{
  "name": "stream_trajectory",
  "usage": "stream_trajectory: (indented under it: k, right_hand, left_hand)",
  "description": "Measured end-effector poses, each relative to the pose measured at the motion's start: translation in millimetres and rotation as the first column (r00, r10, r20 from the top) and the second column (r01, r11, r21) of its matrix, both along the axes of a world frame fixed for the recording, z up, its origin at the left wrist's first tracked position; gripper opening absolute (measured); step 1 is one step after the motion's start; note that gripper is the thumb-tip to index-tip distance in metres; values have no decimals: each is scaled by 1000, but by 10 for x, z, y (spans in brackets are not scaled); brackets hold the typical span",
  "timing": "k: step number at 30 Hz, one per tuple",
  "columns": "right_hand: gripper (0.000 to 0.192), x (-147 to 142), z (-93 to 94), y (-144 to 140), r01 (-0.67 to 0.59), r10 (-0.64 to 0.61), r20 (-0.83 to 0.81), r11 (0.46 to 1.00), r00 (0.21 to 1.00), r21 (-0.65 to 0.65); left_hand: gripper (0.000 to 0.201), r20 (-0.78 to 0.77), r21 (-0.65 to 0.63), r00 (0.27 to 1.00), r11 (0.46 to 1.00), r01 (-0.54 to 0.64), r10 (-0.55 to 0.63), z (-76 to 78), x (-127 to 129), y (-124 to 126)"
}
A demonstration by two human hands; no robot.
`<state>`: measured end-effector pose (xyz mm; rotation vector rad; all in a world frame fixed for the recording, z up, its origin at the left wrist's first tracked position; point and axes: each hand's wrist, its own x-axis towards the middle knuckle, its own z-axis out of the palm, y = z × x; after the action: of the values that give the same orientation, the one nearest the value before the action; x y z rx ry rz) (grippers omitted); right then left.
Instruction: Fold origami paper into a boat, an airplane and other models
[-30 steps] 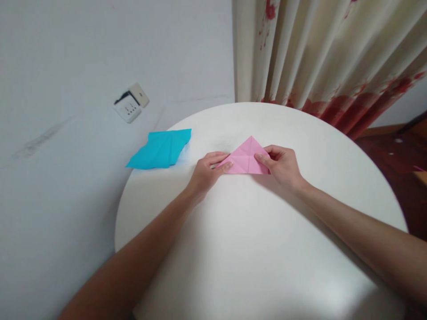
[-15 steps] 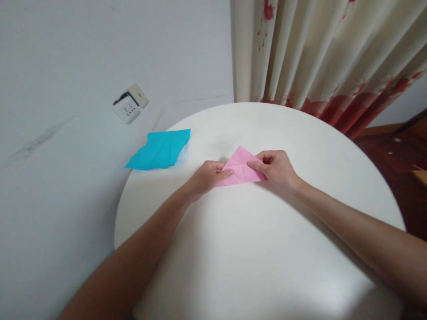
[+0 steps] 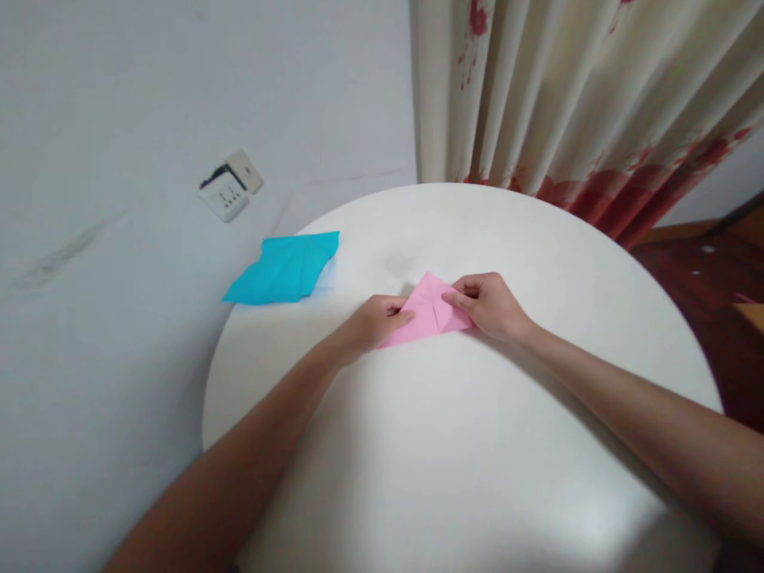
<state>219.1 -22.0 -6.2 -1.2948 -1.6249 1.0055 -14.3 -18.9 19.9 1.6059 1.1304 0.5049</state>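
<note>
A sheet of pink paper, folded into a triangle with its point away from me, is held between both hands above the white table. My left hand pinches its left corner, thumb on top and fingers behind. At the right side my right hand grips the paper the same way, its thumb lying on the upper face. Crease lines run through the middle of the pink paper. The fingers behind the sheet are partly hidden.
On the far left of the round white table lies creased blue paper, overhanging the edge. A wall socket is beyond it. A curtain hangs behind the table.
The pink paper and both hands have come slightly nearer to me. Its near edge slants a bit more, and the middle crease looks more bent. The blue paper stays put.
</note>
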Motion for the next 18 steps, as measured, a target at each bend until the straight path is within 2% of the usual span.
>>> stream_trajectory:
  k: [2,6,8,11,12,14,16,18]
  right_hand:
    - [32,12,-8,9,-10,8,66,999,998,34]
    - [26,20,24,-3,-32,-7,303,992,953,124]
    - [23,10,47,-19,-57,-17,428,986,904,159]
    - [18,-15,61,-32,-103,-41,574,971,818,216]
    - [18,-20,59,-29,-122,-48,606,964,794,237]
    - [20,-22,50,-14,-168,-49,652,949,757,266]
    - [24,-11,46,7,-200,-54,686,937,725,286]
    - [30,1,55,17,-203,-85,718,930,690,306]
  left_hand:
    - [42,-40,102,999,994,34,-30,-28,-24,24]
    - [65,-250,341,968,938,62,27,-106,-60,51]
    - [66,-361,463,932,875,139,43,-132,-67,51]
    - [61,-461,622,886,730,284,48,-145,-61,46]
    - [58,-482,645,876,684,341,17,-147,-55,47]
    - [54,-522,619,846,634,463,-107,-157,-46,55]
    - [53,-556,548,800,625,556,-224,-178,-44,67]
    - [53,-590,486,760,631,605,-274,-204,-51,75]
